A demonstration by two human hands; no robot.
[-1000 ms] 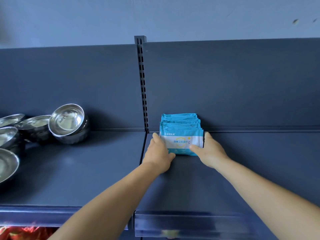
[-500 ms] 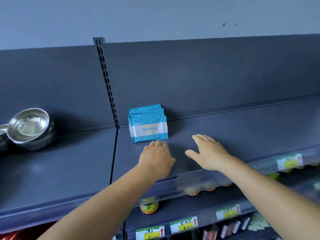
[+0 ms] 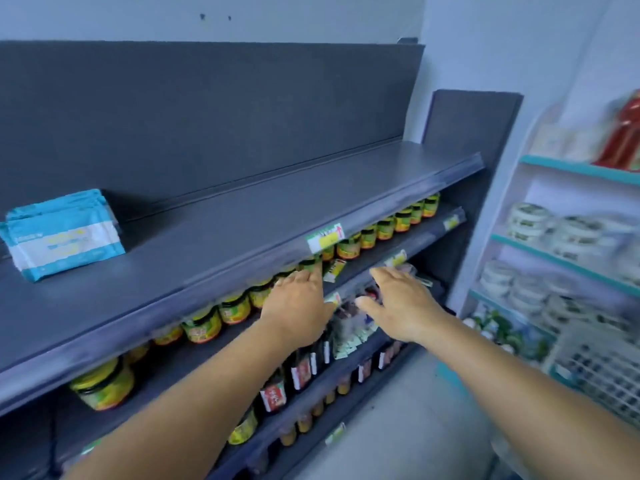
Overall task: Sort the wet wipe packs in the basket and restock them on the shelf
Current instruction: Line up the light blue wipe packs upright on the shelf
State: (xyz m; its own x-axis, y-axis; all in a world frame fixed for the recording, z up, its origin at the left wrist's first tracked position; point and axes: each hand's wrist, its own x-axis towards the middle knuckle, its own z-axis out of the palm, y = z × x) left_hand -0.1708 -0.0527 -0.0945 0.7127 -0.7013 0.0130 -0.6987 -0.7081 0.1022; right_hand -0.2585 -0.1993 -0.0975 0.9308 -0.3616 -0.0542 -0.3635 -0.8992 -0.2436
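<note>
A row of blue-and-white wet wipe packs (image 3: 65, 233) stands on the dark grey top shelf (image 3: 242, 216) at the far left, against the back panel. My left hand (image 3: 298, 306) and my right hand (image 3: 401, 306) hang in the air in front of the lower shelves, well to the right of and below the packs. Both hands have straight, spread fingers and hold nothing. A white plastic basket (image 3: 602, 372) shows at the lower right edge; its contents are blurred.
Jars with yellow-green labels (image 3: 349, 247) line the shelf under the top one, with dark bottles (image 3: 301, 372) below them. A price tag (image 3: 325, 239) sits on the top shelf's front rail. A white and teal rack (image 3: 561, 247) with round tubs stands to the right.
Both hands have left the wet wipe packs and pulled back off the top shelf, down and to the right. The view has swung right, so the packs now lie far left.
</note>
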